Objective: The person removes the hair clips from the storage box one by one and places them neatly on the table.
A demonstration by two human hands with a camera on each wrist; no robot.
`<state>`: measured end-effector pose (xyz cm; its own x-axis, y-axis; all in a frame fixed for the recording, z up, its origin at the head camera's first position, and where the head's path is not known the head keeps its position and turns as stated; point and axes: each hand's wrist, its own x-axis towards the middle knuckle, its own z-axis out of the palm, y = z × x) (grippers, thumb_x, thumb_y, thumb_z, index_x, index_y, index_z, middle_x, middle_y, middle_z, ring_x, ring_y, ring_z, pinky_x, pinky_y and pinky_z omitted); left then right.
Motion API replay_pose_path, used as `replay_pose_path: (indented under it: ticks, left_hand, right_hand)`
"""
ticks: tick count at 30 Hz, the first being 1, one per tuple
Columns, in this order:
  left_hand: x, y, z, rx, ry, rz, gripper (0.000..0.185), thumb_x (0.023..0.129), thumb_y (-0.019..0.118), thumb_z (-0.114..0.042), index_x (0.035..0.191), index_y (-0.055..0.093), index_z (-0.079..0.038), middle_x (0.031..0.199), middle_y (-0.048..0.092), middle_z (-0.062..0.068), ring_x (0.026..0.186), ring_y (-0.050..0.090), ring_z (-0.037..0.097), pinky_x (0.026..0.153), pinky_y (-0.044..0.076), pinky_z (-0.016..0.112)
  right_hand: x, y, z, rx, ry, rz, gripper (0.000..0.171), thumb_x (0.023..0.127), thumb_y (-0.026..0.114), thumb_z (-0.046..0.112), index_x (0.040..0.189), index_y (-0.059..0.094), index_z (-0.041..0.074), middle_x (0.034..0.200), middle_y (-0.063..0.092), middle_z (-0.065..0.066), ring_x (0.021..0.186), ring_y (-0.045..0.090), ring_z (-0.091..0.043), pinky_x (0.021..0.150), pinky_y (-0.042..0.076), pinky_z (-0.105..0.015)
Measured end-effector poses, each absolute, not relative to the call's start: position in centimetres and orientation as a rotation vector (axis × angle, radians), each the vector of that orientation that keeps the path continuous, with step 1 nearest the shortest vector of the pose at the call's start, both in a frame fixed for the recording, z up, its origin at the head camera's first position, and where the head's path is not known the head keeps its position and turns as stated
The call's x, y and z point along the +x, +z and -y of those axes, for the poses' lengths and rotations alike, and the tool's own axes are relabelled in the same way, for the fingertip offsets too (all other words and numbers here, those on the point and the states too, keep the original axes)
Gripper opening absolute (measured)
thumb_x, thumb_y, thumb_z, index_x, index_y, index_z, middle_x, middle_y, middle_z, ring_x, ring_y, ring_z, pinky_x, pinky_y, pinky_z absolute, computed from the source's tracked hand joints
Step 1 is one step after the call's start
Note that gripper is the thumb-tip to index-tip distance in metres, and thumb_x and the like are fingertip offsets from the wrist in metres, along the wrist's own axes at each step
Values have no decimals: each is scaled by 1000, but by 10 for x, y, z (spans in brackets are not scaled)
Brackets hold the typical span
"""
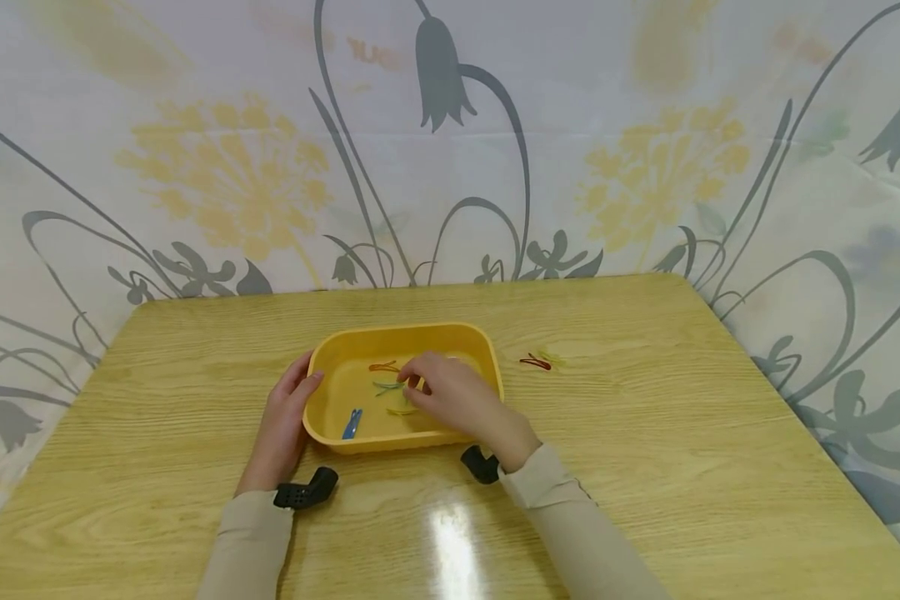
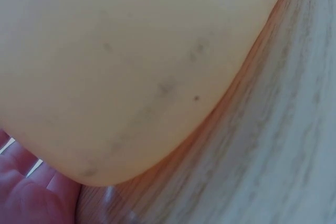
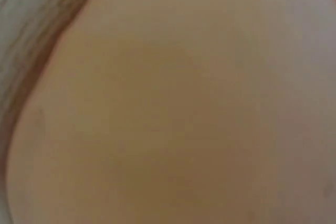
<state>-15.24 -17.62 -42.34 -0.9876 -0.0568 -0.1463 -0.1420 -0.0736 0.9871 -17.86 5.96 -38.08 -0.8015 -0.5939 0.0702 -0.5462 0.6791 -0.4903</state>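
Note:
A yellow plastic tray (image 1: 401,442) sits on the wooden table, several hair clips lying in it. My left hand (image 1: 285,421) grips its left end, thumb at the rim and fingers along the outer wall; in the left wrist view, fingers (image 2: 37,198) show beside the tray's wall (image 2: 142,82). Reaching over the front rim, my right hand (image 1: 453,396) has its thumb and forefinger right at a green hair clip (image 1: 388,386); whether they pinch it I cannot tell. Around it lie an orange clip (image 1: 382,367), a yellow clip (image 1: 401,412) and a blue clip (image 1: 352,423).
Right of the tray, a red hair clip (image 1: 536,362) and a yellow-green one (image 1: 552,358) lie close together on the table (image 1: 645,433). A flower-patterned cloth (image 1: 390,167) hangs behind the table. Black wrist devices (image 1: 307,490) sit at both cuffs. The tray's wall (image 3: 157,103) fills the right wrist view.

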Motion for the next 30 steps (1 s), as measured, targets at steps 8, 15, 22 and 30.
replay_pose_path:
  ticks: [8, 15, 22, 30]
  left_hand:
    - [-153, -423, 177, -224, 2257, -2081, 52, 97, 44, -34, 145, 29, -18, 148, 28, -1, 131, 34, 16, 102, 37, 25]
    - [-153, -424, 176, -230, 2257, -2065, 52, 98, 43, -34, 145, 28, -19, 149, 27, -1, 132, 33, 16, 105, 35, 30]
    - [-153, -423, 177, -235, 2260, -2070, 52, 98, 43, -33, 145, 28, -19, 149, 27, -2, 132, 33, 16, 107, 32, 33]
    - [-154, -425, 177, -262, 2240, -2081, 52, 98, 43, -34, 145, 27, -20, 149, 27, -2, 132, 33, 15, 107, 32, 32]
  right_hand:
    - [-175, -385, -51, -959, -732, -2783, 23, 92, 54, 25, 108, 64, 12, 97, 63, 4, 81, 55, -8, 75, 47, -24]
    - [-176, -389, -50, -927, -685, -2739, 27, 90, 58, 33, 110, 64, 16, 100, 63, 6, 82, 56, -4, 71, 48, -22]
    - [-179, -390, -50, -883, -644, -2698, 30, 89, 60, 33, 113, 64, 16, 103, 63, 4, 88, 58, -7, 74, 49, -24]
    - [-181, -390, -49, -806, -617, -2636, 29, 86, 63, 32, 112, 65, 19, 99, 64, 6, 79, 55, -4, 68, 47, -23]
